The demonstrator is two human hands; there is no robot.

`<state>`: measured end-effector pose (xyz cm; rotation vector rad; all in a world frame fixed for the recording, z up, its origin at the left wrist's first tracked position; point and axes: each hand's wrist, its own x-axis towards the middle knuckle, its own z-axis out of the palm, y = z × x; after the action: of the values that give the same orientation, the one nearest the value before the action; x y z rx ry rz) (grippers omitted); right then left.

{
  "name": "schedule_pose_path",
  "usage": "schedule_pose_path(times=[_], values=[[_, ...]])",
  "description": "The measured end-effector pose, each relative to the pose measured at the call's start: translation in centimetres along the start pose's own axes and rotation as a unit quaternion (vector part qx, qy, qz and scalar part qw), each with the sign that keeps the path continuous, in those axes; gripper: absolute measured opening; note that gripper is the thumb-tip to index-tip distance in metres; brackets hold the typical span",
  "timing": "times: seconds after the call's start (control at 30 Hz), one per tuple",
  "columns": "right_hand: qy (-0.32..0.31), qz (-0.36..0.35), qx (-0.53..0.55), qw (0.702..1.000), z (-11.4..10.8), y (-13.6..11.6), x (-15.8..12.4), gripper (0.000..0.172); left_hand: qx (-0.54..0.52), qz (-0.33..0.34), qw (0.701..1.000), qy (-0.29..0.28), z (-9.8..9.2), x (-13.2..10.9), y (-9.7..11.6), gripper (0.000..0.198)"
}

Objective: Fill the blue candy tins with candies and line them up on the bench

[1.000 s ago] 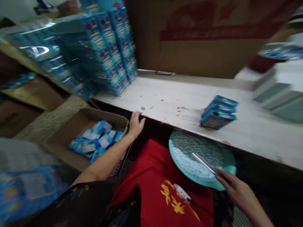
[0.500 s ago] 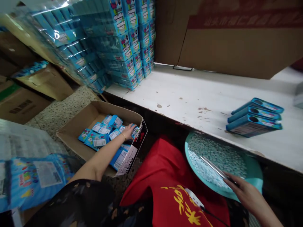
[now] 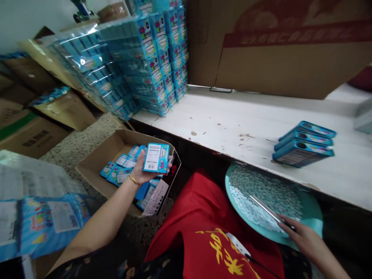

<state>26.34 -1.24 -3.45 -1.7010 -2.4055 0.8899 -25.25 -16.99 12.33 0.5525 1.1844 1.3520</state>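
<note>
The left hand (image 3: 138,169) has a blue candy box (image 3: 156,158) gripped upright against its palm, the printed label panel facing up, and holds it just above a cardboard carton (image 3: 95,171). Half a second ago that hand was down among the loose blue boxes (image 3: 122,172) in the carton, with nothing lifted clear.

The right hand (image 3: 305,242) looks much as it did, its fingers pinched on a flat metal stick (image 3: 269,211) that lies across a round teal tray (image 3: 232,199) of small pale pellets (image 3: 252,195). The tray is propped against the near edge of a stained white bench (image 3: 232,116), above a red cloth (image 3: 209,236) with yellow characters. On the bench to the right, three blue boxes (image 3: 302,145) lean in a row, unmoved. Shrink-wrapped stacks of boxes (image 3: 148,58) rise at the far left end.
</note>
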Motion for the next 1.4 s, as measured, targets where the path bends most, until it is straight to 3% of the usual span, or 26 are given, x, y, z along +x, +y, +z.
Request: schedule_pose_path(times=[0.1, 0.2, 0.3, 0.47, 0.6, 0.73, 0.9, 1.03, 1.2, 1.4], values=[[-0.051, -0.004, 0.018, 0.999, -0.3, -1.5, -0.1, 0.047, -0.030, -0.023, 0.998, -0.046, 4.1, 0.7, -2.6, 0.062], [-0.046, -0.018, 0.005, 0.999, -0.9, -2.8, -0.5, 0.045, -0.008, -0.042, 0.998, -0.049, 6.8, 2.0, -5.6, 0.054], [-0.034, -0.016, -0.035, 0.999, -1.7, -3.4, -1.1, 0.041, 0.031, -0.054, 0.997, -0.055, 9.0, 3.0, -7.4, 0.060], [-0.034, 0.017, -0.184, 0.982, -3.8, -3.1, -1.5, 0.034, 0.161, -0.068, 0.976, -0.132, 11.2, 3.6, -9.4, 0.077], [-0.032, 0.026, -0.265, 0.963, -4.7, -2.6, -1.0, 0.028, 0.242, -0.115, 0.950, -0.162, 11.3, 3.7, -11.8, 0.071], [-0.042, 0.087, -0.164, 0.982, -1.9, -3.2, 1.5, 0.027, 0.266, -0.138, 0.940, -0.161, 11.1, 4.0, -13.3, 0.062], [-0.037, 0.141, -0.058, 0.988, 4.2, -5.7, 6.7, 0.033, 0.272, -0.078, 0.949, -0.141, 11.5, 5.5, -13.2, 0.065], [-0.021, 0.141, 0.028, 0.989, 5.8, -6.3, 8.3, 0.036, 0.266, -0.035, 0.953, -0.141, 12.9, 7.6, -13.2, 0.063], [0.021, 0.090, 0.115, 0.989, 2.4, -4.4, 5.9, 0.033, 0.274, -0.011, 0.948, -0.161, 15.5, 10.7, -13.6, 0.057], [0.054, -0.014, 0.199, 0.978, -6.4, -4.1, 1.8, 0.031, 0.342, 0.107, 0.915, -0.185, 18.9, 13.9, -15.1, 0.048]])
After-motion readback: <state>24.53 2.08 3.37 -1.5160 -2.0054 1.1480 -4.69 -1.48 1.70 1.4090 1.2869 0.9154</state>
